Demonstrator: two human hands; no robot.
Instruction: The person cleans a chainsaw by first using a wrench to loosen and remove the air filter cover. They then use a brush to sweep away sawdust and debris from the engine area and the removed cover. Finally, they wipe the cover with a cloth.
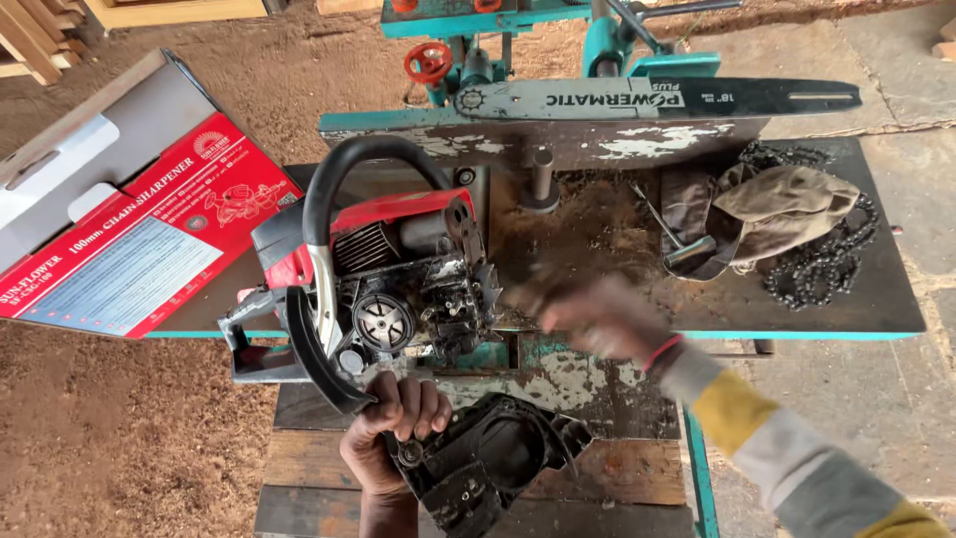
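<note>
The left hand (390, 430), at the lower centre of the frame, is gripping the black curved hand guard (317, 359) of the red-and-black stripped chainsaw body (383, 274) lying on the worn metal workbench (797, 299). The right hand (597, 317), blurred at centre, is hovering just right of the engine; its grip cannot be told. A black plastic side cover (493, 463) is lying below, a grey guide bar (657, 98) above.

head cam | steeply downward | close over workbench (797, 309)
</note>
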